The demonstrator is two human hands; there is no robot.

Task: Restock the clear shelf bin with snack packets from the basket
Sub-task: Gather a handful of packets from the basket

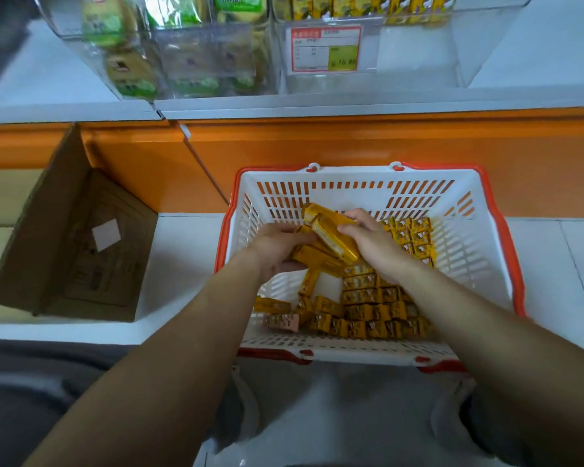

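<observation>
Left grip (pixel 277 251): fingers curled round the left end of a bundle of yellow packets, low inside the basket.
Right grip (pixel 371 241): curled over the bundle's right end, at 3 o'clock of the left one.
Held packets (pixel 332 242): long yellow ones, fanned and askew between both grips. There are perhaps four or five, as fingers hide part.
Loose packets (pixel 368 311): packed rows at 6 o'clock of the grips, with a few tumbled at 7 o'clock.
Basket (pixel 351 183): white with an orange rim, just ahead at 12 o'clock.
Cardboard box (pixel 75 247): open, at 9 o'clock, well apart.
Clear shelf bin (pixel 415 62): far at 12 o'clock, above the orange shelf face. Yellow packets sit at its back and the front is bare behind the price label (pixel 326 48).
Slip risk: the bundle is not squared, so a middle packet could slide out on the lift.
Snag risk: splayed ends could catch the bin's front wall.
Mix-up risk: the neighbouring bin (pixel 182 62) at 11 o'clock holds green packets.
</observation>
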